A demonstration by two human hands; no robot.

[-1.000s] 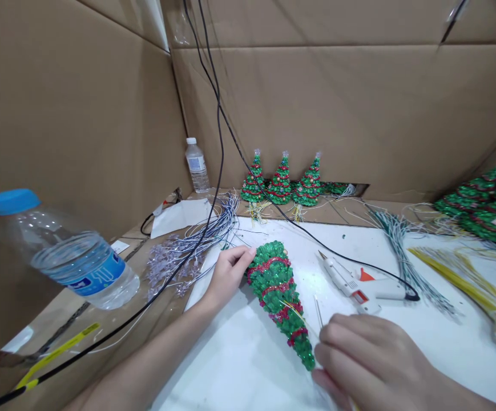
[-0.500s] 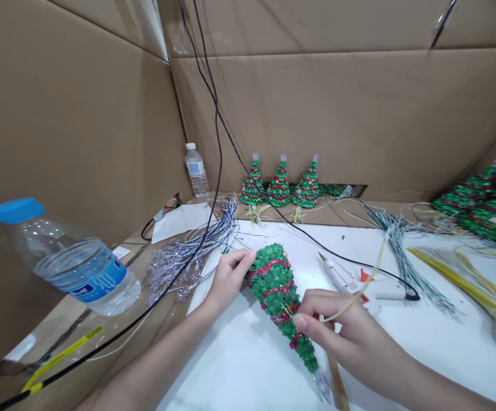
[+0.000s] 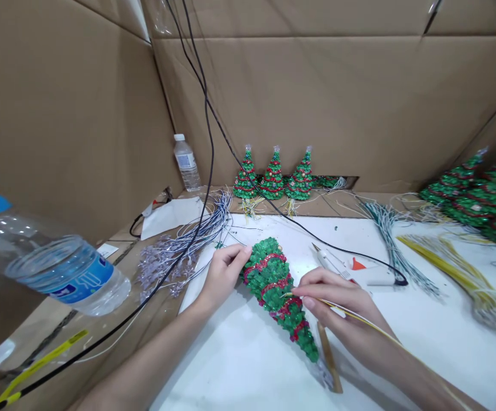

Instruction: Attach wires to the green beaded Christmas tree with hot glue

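A green Christmas tree ornament (image 3: pixel 269 279) with red glitter garland lies tilted over the white board, its wide base away from me and its clear tip toward me. My left hand (image 3: pixel 226 271) grips the edge of that base between thumb and fingers. In a pinch, my right hand (image 3: pixel 335 297) holds a thin yellow-white wire (image 3: pixel 359 318) whose end is at the tree's surface, near a red garland band. The wire trails back over my right forearm. Whether its tip is inside the tree I cannot tell. A wooden-handled tool (image 3: pixel 329 359) lies partly beneath the tree's tip.
A glue gun (image 3: pixel 350 268) with an orange trigger lies behind my right hand. Bundles of green (image 3: pixel 395 251) and yellow wires (image 3: pixel 453 268) are at right, purple-tipped wires (image 3: pixel 166 265) at left. Small trees (image 3: pixel 273 174) stand behind. A water bottle (image 3: pixel 72 274) and black cable (image 3: pixel 174 262) are left.
My right hand has brought the wire's end against the tree, and the wire now runs back along my forearm instead of looping upward. My left hand keeps its hold. The view has shifted slightly.
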